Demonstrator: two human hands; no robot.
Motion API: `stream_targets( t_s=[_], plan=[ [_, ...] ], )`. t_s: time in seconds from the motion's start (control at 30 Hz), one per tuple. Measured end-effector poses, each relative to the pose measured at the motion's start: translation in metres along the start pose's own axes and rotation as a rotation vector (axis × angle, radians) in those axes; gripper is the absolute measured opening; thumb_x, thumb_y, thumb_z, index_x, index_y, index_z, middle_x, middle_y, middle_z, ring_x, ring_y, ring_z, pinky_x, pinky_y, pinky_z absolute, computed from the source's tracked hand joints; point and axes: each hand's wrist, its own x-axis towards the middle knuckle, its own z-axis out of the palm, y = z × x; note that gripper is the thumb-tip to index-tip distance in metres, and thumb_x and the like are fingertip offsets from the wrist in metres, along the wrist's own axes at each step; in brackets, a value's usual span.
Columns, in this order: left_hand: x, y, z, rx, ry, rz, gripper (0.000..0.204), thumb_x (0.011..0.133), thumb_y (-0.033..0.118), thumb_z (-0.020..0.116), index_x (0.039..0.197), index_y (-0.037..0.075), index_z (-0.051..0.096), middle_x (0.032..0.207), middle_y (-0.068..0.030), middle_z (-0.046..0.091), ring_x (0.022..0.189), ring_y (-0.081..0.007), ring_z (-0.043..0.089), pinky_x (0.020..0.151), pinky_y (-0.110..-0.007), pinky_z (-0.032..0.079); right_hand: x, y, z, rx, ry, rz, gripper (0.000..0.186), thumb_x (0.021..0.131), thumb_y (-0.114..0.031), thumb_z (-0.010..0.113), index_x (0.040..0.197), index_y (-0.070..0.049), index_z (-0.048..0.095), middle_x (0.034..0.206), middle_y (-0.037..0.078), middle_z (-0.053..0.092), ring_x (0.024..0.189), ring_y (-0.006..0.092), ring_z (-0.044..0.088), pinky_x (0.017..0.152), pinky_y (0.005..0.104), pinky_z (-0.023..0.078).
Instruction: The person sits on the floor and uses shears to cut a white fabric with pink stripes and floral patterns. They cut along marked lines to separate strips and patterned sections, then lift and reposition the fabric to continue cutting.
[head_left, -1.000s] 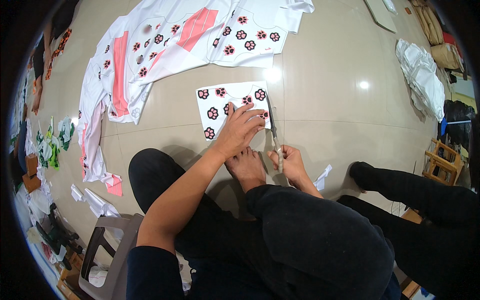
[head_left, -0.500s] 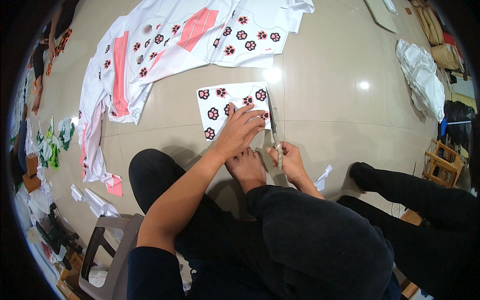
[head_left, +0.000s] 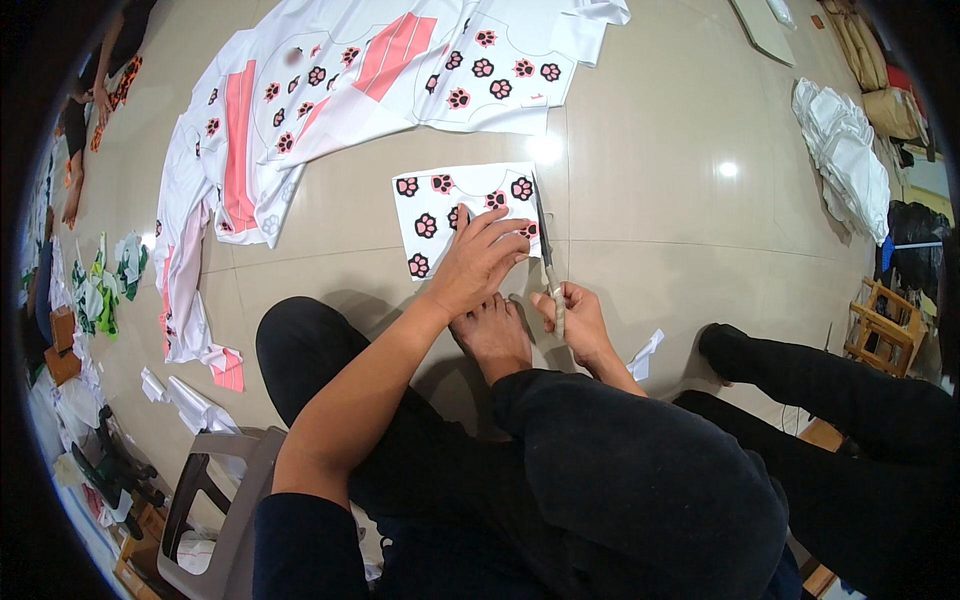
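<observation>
On the tiled floor before me lies a cut piece of white fabric (head_left: 410, 205) printed with pink and black paw marks. My left hand (head_left: 480, 250) rests flat over its lower right part, fingers spread. A pair of scissors (head_left: 557, 285) with wrapped, pale handles is gripped in my right hand (head_left: 580, 318). Its dark blades run along the right edge of the fabric, pointing away from me. My bare foot (head_left: 497, 338) is on the floor just below the left hand.
A large printed white fabric sheet (head_left: 330, 90) spreads across the far floor. White cloth (head_left: 845, 155) is heaped at the right. A grey plastic stool (head_left: 225, 510) stands at the lower left. Another person's legs (head_left: 830, 380) extend in from the right. Green and white scraps (head_left: 105, 285) lie left.
Almost nothing differs. Both hands, the scissors and the paw-print piece stay in practically the same place.
</observation>
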Motion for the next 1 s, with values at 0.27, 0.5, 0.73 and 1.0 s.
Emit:
stream_targets(
  t_s=[0.27, 0.5, 0.73, 1.0],
  plan=[
    [0.000, 0.000, 0.000, 0.005, 0.001, 0.008, 0.010, 0.106, 0.018, 0.068, 0.114, 0.012, 0.071, 0.149, -0.0028, 0.066, 0.151, -0.0369, 0.049, 0.127, -0.075, 0.019, 0.003, -0.008, 0.003, 0.002, -0.005, -0.004, 0.029, 0.095, -0.023, 0.087, 0.094, -0.002, 0.068, 0.074, 0.001, 0.067, 0.060, 0.0064, 0.057, 0.056, 0.0240, 0.044],
    [0.000, 0.001, -0.002, -0.008, 0.004, 0.005, 0.010, 0.105, 0.017, 0.069, 0.114, 0.012, 0.071, 0.148, -0.0029, 0.067, 0.151, -0.0365, 0.049, 0.127, -0.074, 0.019, 0.002, -0.002, 0.000, -0.001, -0.016, -0.005, 0.029, 0.095, -0.023, 0.087, 0.093, -0.002, 0.068, 0.074, 0.001, 0.067, 0.060, 0.0062, 0.057, 0.055, 0.0235, 0.044],
    [0.000, -0.001, 0.000, -0.003, 0.003, 0.009, 0.011, 0.105, 0.016, 0.069, 0.114, 0.011, 0.071, 0.148, -0.0029, 0.067, 0.151, -0.0366, 0.049, 0.128, -0.073, 0.019, 0.006, -0.007, 0.004, 0.021, 0.004, -0.020, 0.028, 0.094, -0.023, 0.088, 0.093, -0.004, 0.068, 0.071, -0.001, 0.063, 0.057, 0.0067, 0.056, 0.054, 0.0242, 0.042],
    [0.000, -0.001, -0.001, -0.003, 0.008, 0.010, 0.011, 0.105, 0.018, 0.069, 0.115, 0.012, 0.071, 0.147, -0.0020, 0.067, 0.151, -0.0353, 0.049, 0.127, -0.075, 0.020, 0.008, -0.008, 0.002, -0.018, 0.006, -0.024, 0.029, 0.095, -0.023, 0.087, 0.091, -0.002, 0.068, 0.073, 0.001, 0.067, 0.060, 0.0065, 0.057, 0.054, 0.0244, 0.043]
  ],
)
